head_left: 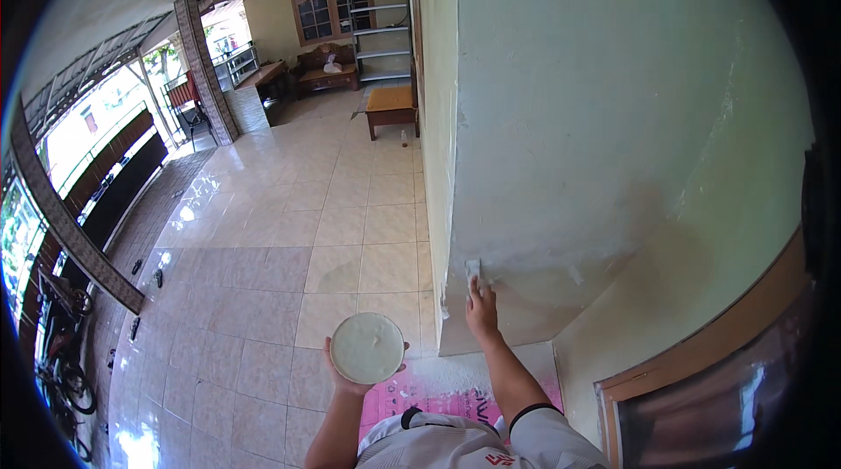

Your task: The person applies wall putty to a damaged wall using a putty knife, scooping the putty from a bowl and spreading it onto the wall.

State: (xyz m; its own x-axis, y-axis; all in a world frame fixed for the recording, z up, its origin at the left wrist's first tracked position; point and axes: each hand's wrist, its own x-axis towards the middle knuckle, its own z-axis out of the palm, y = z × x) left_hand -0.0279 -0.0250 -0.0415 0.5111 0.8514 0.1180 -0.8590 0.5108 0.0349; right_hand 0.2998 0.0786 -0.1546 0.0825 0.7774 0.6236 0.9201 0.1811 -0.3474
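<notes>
My left hand [346,380] holds a round, pale tub [366,348] from beneath, its fingers wrapped around the sides. Whitish paste with a small lump near the middle shows inside. At the lower part of the wall [561,162], close to its left corner, my right hand [481,307] grips a putty knife [474,269]. The blade lies against the wall surface. Around it the wall carries smeared, pale patches, with a darker, brownish band below. Most of the handle is hidden by my fingers.
A pink printed sheet [429,399] dusted with white powder covers the floor by the wall's foot. To the right stands a wooden-framed window or door [701,311]. Farther off are a wooden table [392,105], a metal shelf [380,27] and a bench [326,70]. Motorbikes [66,329] stand at left.
</notes>
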